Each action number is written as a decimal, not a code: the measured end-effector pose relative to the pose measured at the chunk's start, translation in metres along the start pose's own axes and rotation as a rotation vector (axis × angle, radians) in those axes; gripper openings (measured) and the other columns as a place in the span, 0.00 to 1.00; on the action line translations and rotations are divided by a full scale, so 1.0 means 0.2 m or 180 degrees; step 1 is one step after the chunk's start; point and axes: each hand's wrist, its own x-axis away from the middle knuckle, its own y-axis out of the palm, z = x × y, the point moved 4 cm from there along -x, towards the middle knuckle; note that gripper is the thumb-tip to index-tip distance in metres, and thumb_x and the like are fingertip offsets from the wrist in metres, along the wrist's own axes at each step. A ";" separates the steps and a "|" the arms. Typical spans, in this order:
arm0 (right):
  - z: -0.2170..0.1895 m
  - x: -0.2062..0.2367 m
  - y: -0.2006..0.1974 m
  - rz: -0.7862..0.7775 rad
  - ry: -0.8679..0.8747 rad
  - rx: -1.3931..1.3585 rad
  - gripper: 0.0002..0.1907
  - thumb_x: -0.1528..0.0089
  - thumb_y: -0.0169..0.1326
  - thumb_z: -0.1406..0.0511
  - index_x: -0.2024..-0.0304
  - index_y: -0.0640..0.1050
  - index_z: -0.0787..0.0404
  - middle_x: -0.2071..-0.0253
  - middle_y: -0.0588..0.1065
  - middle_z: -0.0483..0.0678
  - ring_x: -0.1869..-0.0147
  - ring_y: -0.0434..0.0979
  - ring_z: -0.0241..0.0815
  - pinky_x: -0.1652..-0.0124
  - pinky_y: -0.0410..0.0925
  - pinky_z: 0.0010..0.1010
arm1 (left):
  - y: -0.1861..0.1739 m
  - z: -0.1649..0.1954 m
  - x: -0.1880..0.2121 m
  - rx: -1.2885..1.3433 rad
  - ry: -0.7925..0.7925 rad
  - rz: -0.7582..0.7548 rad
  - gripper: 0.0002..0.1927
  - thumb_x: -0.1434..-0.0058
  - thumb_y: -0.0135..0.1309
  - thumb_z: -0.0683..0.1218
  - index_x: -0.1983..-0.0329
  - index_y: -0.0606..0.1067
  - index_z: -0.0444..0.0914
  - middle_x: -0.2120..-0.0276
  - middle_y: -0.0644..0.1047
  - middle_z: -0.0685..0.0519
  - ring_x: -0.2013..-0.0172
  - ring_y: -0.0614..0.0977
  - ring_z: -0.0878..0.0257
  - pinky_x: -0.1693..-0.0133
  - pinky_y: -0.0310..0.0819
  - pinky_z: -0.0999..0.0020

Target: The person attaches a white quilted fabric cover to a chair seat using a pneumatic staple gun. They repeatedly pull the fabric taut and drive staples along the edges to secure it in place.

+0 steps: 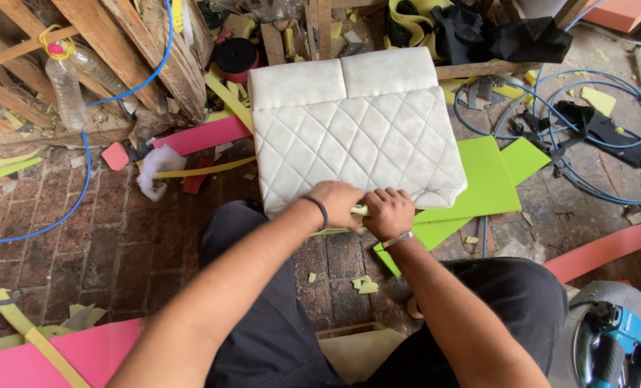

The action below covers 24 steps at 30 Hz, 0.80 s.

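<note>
A cream quilted cushion cover (pixel 360 140) with a diamond stitch pattern lies on the brick floor in front of my knees. My left hand (pixel 338 203) grips its near edge, a dark band on the wrist. Right beside it, my right hand (pixel 387 212) pinches the same near edge, with a metal bracelet on the wrist. A pale yellow strip of foam shows between the two hands at the cushion's edge. Both hands touch each other there.
Lime green foam sheets (pixel 486 179) lie under and right of the cushion. Blue hose coils (pixel 586 158) sit at the right, a wooden frame (pixel 119 65) and plastic bottle (pixel 65 82) at the left. Pink foam (pixel 83 352) lies near left, a teal power tool (pixel 619 345) near right.
</note>
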 end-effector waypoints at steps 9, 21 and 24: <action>0.00 0.03 0.06 0.0763 0.0232 -0.0167 0.10 0.46 0.61 0.69 0.77 0.71 0.54 0.74 0.73 0.42 0.67 0.73 0.43 0.62 0.65 0.38 | -0.06 -0.08 -0.13 -0.0831 0.0062 0.0924 0.41 0.28 0.31 0.68 0.21 0.40 0.45 0.23 0.37 0.40 0.25 0.37 0.44 0.28 0.29 0.44; 0.06 0.11 0.01 0.0791 -0.0026 -0.0452 0.04 0.43 0.61 0.68 0.70 0.77 0.54 0.68 0.78 0.41 0.62 0.78 0.42 0.57 0.69 0.35 | -0.01 -0.04 -0.15 -0.1106 0.0029 0.0540 0.48 0.36 0.44 0.71 0.20 0.38 0.53 0.22 0.36 0.46 0.24 0.36 0.45 0.29 0.30 0.34; 0.04 0.11 0.03 0.0690 0.0123 -0.0327 0.06 0.41 0.60 0.69 0.72 0.77 0.54 0.68 0.78 0.42 0.62 0.78 0.42 0.56 0.70 0.35 | 0.00 -0.03 -0.14 -0.1040 -0.0086 0.0743 0.49 0.37 0.49 0.68 0.20 0.40 0.54 0.22 0.38 0.47 0.24 0.39 0.45 0.30 0.32 0.33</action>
